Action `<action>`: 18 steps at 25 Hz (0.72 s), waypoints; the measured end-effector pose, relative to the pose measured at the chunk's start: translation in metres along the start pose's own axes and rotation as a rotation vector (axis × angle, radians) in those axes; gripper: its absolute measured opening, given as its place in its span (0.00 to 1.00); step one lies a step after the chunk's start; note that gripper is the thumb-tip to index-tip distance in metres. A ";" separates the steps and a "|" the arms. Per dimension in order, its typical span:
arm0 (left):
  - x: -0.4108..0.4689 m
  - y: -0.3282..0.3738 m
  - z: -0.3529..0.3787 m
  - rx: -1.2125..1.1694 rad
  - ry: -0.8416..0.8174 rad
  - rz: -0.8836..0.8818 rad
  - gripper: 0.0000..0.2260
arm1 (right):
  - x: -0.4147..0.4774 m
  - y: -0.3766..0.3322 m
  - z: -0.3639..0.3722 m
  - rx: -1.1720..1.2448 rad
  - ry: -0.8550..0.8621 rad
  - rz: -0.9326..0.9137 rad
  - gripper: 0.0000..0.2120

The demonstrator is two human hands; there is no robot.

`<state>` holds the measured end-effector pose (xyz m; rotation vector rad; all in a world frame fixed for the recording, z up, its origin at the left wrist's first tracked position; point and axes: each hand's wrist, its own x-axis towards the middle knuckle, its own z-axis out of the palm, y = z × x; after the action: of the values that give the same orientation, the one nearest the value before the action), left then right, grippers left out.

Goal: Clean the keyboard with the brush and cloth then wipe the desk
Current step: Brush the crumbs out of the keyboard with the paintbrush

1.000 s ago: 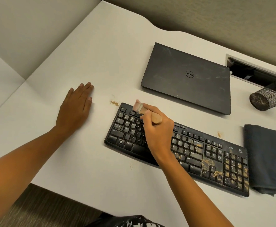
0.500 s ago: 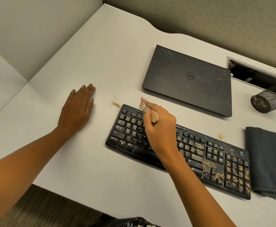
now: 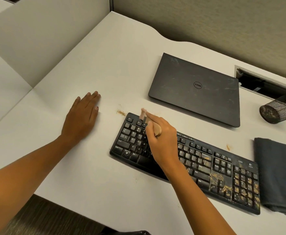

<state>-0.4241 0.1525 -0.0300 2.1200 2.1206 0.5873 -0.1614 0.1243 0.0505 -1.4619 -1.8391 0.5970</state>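
Wooden-handled, the brush (image 3: 156, 128) is gripped in the curled fingers of the right hand (image 3: 162, 143) at centre frame, blurred bristles over the upper left corner of the black keyboard (image 3: 206, 167). The left hand (image 3: 82, 117) is laid flat on the desk (image 3: 88, 170), fingers together, left of centre. The dark cloth (image 3: 276, 173) is folded beside the keyboard's right end.

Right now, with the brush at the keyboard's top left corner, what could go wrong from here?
The brush, gripped by the right hand, could flick grit past the crumb pile toward the laptop behind the keyboard.
Sweeping the thick crumbs on the number pad rightward could soil the cloth beside that end.
The left hand lies flat on the desk, not bracing the keyboard, so it may slide.
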 end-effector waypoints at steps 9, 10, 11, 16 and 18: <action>0.000 0.001 -0.001 -0.004 -0.002 -0.015 0.25 | 0.003 -0.021 -0.010 0.035 -0.094 0.106 0.22; 0.000 0.002 -0.001 -0.005 0.001 -0.017 0.25 | 0.005 -0.022 -0.011 0.010 -0.087 0.102 0.22; 0.000 0.001 -0.001 -0.007 0.002 -0.017 0.25 | 0.007 -0.023 -0.012 -0.023 -0.076 0.087 0.22; 0.000 0.002 -0.002 -0.013 -0.002 -0.015 0.25 | 0.012 -0.027 -0.012 -0.163 -0.146 0.048 0.18; -0.001 0.002 -0.003 -0.017 0.001 -0.015 0.25 | 0.017 -0.021 -0.023 -0.288 -0.043 0.165 0.21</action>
<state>-0.4231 0.1513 -0.0270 2.0933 2.1234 0.6029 -0.1598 0.1335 0.0844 -1.8161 -1.9101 0.4577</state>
